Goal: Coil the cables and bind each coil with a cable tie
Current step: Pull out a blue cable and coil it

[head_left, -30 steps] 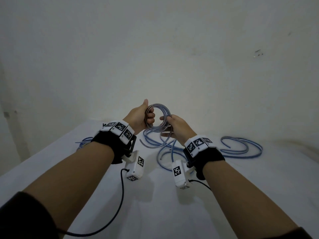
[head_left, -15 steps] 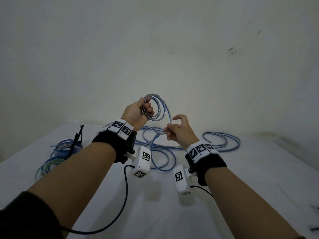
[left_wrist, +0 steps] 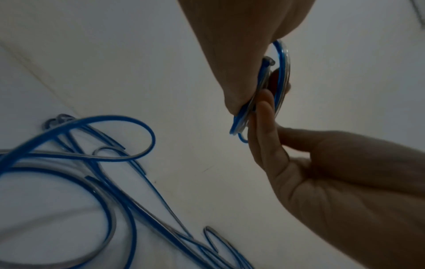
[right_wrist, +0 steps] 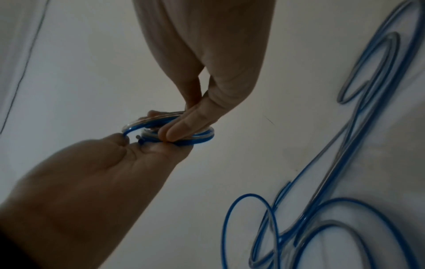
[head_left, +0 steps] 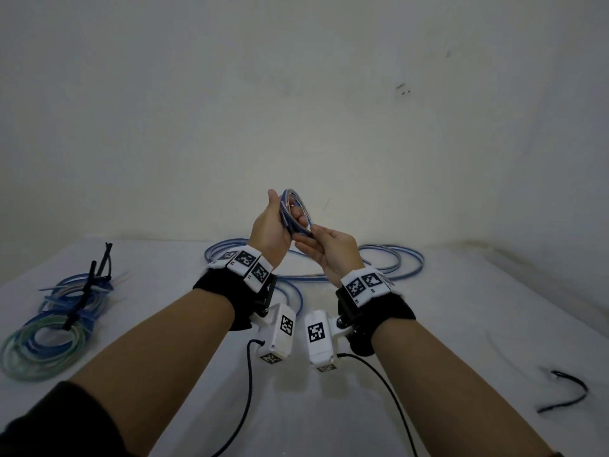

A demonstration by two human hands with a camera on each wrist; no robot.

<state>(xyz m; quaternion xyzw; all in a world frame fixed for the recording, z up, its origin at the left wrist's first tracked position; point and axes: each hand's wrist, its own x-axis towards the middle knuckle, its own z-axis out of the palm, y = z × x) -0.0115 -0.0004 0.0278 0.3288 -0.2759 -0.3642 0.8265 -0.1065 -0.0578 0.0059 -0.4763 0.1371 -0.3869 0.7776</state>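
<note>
A small coil of blue and clear cable (head_left: 294, 206) is held up above the white table (head_left: 329, 407), edge-on to the head view. My left hand (head_left: 290, 219) grips its left side, fingers curled round the loops. From below, my right hand (head_left: 308, 237) pinches the coil's lower edge. In the right wrist view the thumb and fingers (right_wrist: 181, 127) clamp the coil (right_wrist: 202, 138), with the left hand (right_wrist: 92, 182) under it. In the left wrist view a short cable end (left_wrist: 268, 61) sticks out of the coil (left_wrist: 284, 72).
Loose blue cables (head_left: 389, 262) sprawl on the table beyond my wrists. At the far left lie bound coils (head_left: 49, 338) with black cable ties (head_left: 85, 291) sticking up. A loose black cable tie (head_left: 566, 394) lies at the right. A pale wall stands behind.
My right hand has risen from the trailing strand to pinch the coil's lower edge. The left hand has turned the coil edge-on. The head view now takes in the bound coils at the left.
</note>
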